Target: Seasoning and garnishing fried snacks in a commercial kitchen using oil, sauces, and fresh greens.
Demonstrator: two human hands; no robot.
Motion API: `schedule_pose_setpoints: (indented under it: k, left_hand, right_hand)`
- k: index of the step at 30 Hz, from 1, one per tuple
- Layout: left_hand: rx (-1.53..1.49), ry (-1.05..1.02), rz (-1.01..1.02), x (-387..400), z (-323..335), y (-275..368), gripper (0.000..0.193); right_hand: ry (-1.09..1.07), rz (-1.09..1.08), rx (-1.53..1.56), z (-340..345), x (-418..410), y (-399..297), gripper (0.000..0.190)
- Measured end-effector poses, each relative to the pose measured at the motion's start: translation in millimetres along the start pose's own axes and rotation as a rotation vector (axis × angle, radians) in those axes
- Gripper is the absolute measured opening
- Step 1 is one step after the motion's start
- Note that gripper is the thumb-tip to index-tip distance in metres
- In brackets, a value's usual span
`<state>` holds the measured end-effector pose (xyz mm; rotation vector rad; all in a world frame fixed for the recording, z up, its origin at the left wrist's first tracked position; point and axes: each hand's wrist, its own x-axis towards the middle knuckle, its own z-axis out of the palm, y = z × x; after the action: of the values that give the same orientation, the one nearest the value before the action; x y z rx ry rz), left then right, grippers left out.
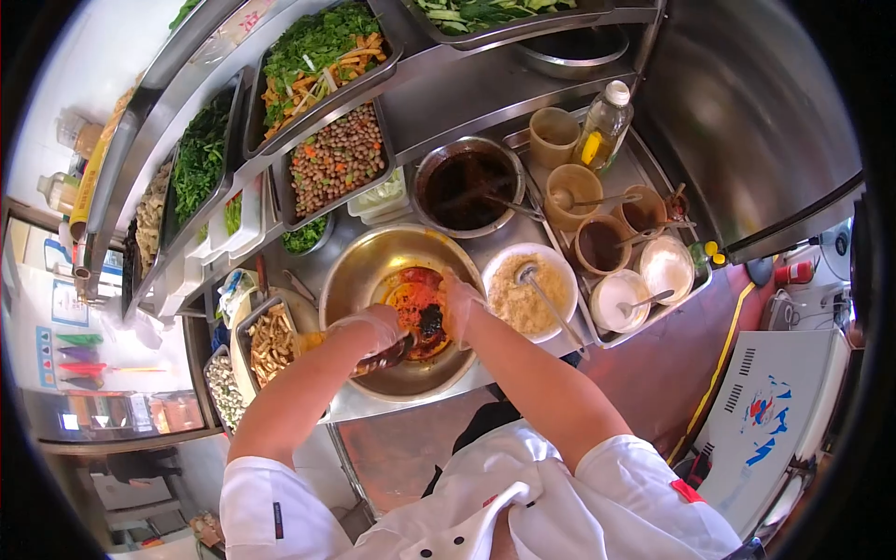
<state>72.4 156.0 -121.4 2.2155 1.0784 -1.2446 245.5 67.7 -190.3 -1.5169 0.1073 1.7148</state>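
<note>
A wide metal mixing bowl [357, 262] stands before me, with red oily sauce [406, 297] and a black clump [430, 320] in it. My left hand [381, 327], in a clear plastic glove, grips a dark, shiny container [385, 355] tilted over the bowl's lower left; its exact kind is unclear. My right hand [458, 302], gloved too, reaches inside the bowl's right side beside the sauce. Its fingertips are partly hidden, and whether it holds anything is unclear. To the right is a white bowl of tan, crumbly seasoning [514, 297] with a metal spoon [542, 290].
Behind the mixing bowl stands a pot of dark liquid [465, 185] with a ladle. A metal tray [609, 339] at right holds several seasoning tubs and an oil bottle [605, 126]. Trays of peanuts [339, 161] and greens [203, 157] line the shelf; sliced mushrooms [273, 343] sit left.
</note>
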Motion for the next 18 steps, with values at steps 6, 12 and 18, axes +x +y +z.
schedule_pose_setpoints:
  k: [6,12,18]
  left_hand:
    - [-0.005,0.119,-0.023,6.0,2.8,-5.6,0.054]
    - [-0.008,0.12,-0.029,-4.1,-2.0,-8.1,0.05]
    - [-0.025,0.094,-0.103,-14.7,-9.2,-1.9,0.049]
  right_hand:
    - [-0.073,0.044,0.032,-6.6,73.4,29.6,0.075]
    - [0.005,0.187,0.045,7.1,27.5,14.1,0.072]
    - [0.02,0.085,0.001,9.8,33.1,23.2,0.077]
